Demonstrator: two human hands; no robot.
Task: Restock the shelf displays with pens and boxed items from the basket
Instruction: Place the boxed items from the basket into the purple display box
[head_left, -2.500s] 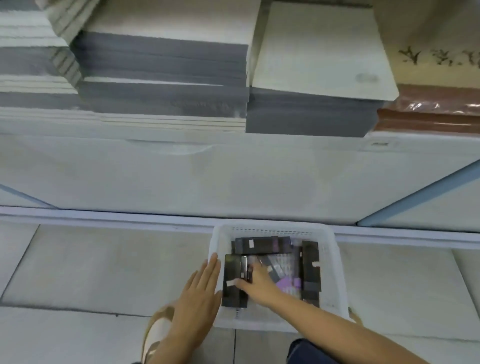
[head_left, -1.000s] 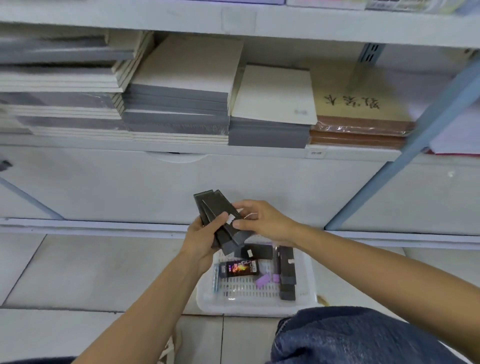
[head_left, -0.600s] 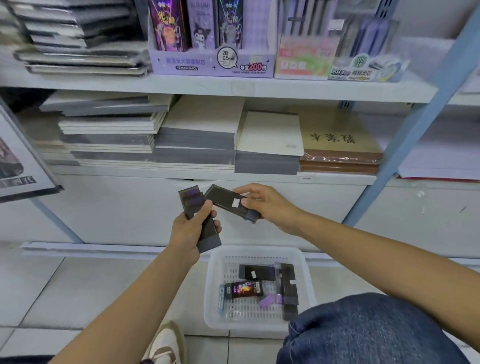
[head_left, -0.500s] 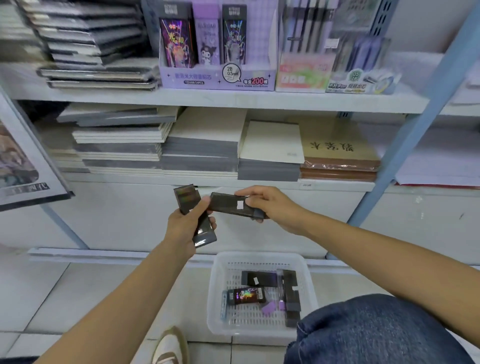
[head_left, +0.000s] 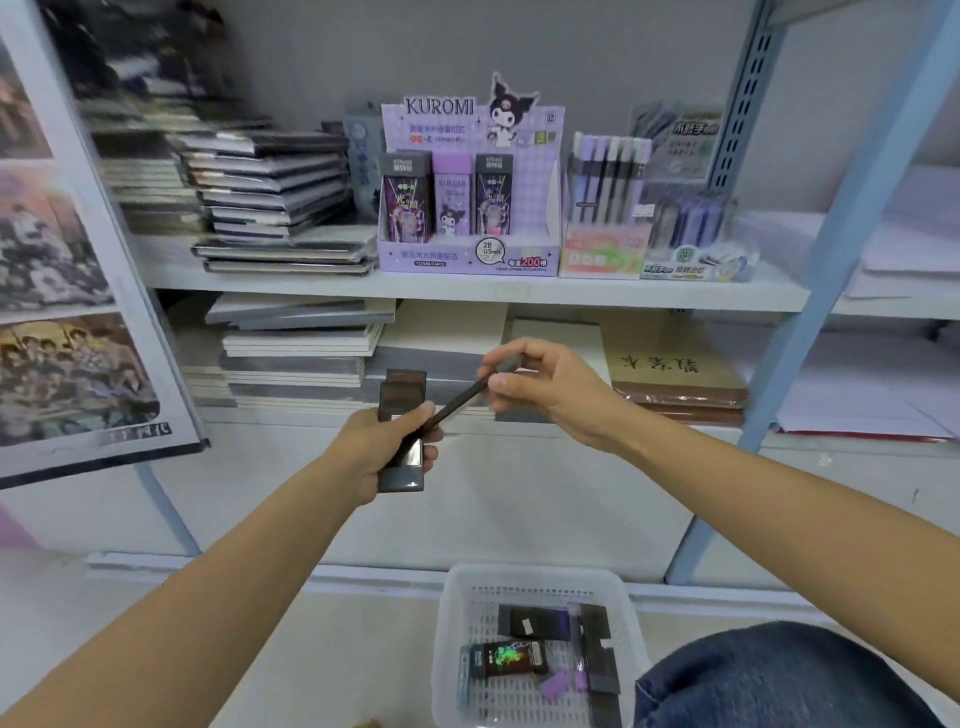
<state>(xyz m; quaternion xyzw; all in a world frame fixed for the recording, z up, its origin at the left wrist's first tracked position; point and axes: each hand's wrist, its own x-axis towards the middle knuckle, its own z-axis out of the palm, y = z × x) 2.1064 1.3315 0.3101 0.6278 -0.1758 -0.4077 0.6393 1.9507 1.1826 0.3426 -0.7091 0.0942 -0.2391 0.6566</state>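
Currently, the left hand (head_left: 376, 452) grips two stacked dark boxes (head_left: 402, 388) before the lower shelf (head_left: 291, 417), the right hand (head_left: 553, 397) pinches one slim dark box (head_left: 460, 400) edge-on in its fingers (head_left: 511, 356), at least three loose boxes (head_left: 530, 621) lie in the floor basket (head_left: 451, 613), and three upright boxes (head_left: 451, 202) stand in the purple display (head_left: 467, 258).

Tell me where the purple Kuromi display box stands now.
In the head view, the purple Kuromi display box stands mid-frame on the upper shelf, between the stacked notebooks at its left and the pen display at its right.
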